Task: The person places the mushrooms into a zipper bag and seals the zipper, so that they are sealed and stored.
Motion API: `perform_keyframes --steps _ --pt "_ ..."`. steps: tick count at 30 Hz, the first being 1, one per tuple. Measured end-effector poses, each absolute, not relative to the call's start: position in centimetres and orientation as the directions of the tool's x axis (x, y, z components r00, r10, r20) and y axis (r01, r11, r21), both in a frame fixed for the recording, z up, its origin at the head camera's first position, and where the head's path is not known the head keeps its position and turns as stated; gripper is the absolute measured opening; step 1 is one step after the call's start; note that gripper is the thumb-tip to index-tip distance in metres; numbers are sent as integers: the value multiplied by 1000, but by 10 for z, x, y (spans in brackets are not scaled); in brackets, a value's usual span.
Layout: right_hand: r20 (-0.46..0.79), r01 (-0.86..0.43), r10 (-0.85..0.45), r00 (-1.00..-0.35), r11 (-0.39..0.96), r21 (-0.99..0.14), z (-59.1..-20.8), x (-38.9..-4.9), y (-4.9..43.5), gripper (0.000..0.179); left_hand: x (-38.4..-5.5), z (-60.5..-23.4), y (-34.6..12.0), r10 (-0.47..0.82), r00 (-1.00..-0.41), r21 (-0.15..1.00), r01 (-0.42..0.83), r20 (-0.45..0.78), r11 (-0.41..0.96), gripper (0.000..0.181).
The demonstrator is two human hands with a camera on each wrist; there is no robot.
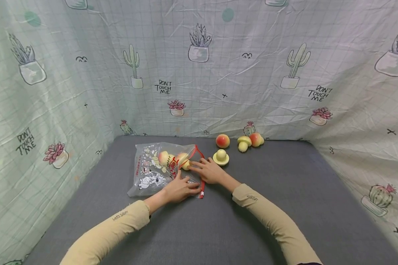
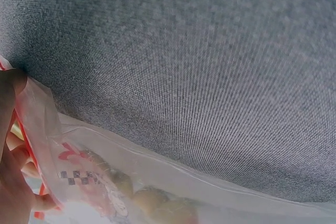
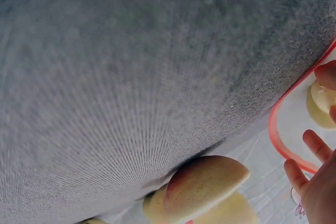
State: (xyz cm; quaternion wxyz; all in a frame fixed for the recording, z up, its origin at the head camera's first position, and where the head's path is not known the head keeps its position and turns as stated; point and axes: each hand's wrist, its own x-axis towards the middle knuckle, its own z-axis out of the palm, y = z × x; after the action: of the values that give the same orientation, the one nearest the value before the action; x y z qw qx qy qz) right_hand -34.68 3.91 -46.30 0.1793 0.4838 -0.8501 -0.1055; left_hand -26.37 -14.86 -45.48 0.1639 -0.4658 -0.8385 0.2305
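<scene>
A clear zip bag [image 1: 146, 189] with a red-edged mouth and printed cartoons lies on the grey surface, its mouth facing right. Inside it show red-and-yellow toy peaches [image 1: 164, 158]. My left hand [image 1: 180, 188] holds the near edge of the mouth, thumb and fingers about the red strip [image 2: 27, 135]. My right hand [image 1: 210, 171] reaches into the mouth from the right. Its thumb and index finger pinch a pale yellow toy mushroom [image 3: 321, 106], while two other fingers [image 3: 315, 144] stand out straight. The mushroom's far side is hidden.
Right of the bag stands another yellow mushroom [image 1: 220, 157], stem up. Behind it are a red-and-yellow peach [image 1: 223, 141], a yellow mushroom [image 1: 243, 143] and a second peach [image 1: 255, 139] with a yellow piece against it. A printed cloth [image 1: 219, 103] hangs behind the surface.
</scene>
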Motion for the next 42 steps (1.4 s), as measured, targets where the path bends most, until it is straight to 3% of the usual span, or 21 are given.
perform_keyframes --steps 13,18,26,32,42 --pt "237 -792 -857 -457 513 332 -460 -342 47 56 -263 -452 -149 862 -503 -533 714 61 454 43" --pt "247 -801 -850 -465 522 292 -457 -338 51 54 -265 -453 -150 875 -475 -537 716 93 445 41" --pt "335 -809 -815 -473 552 201 -452 -331 65 48 -265 -456 -151 879 -463 -537 715 114 447 40" --pt "413 -805 -787 -458 564 182 -452 -331 81 51 -264 -457 -149 874 -475 -523 720 105 455 41" --pt "496 -740 -714 -494 645 191 -451 -336 105 50 -266 -460 -149 877 -466 -500 736 115 457 40"
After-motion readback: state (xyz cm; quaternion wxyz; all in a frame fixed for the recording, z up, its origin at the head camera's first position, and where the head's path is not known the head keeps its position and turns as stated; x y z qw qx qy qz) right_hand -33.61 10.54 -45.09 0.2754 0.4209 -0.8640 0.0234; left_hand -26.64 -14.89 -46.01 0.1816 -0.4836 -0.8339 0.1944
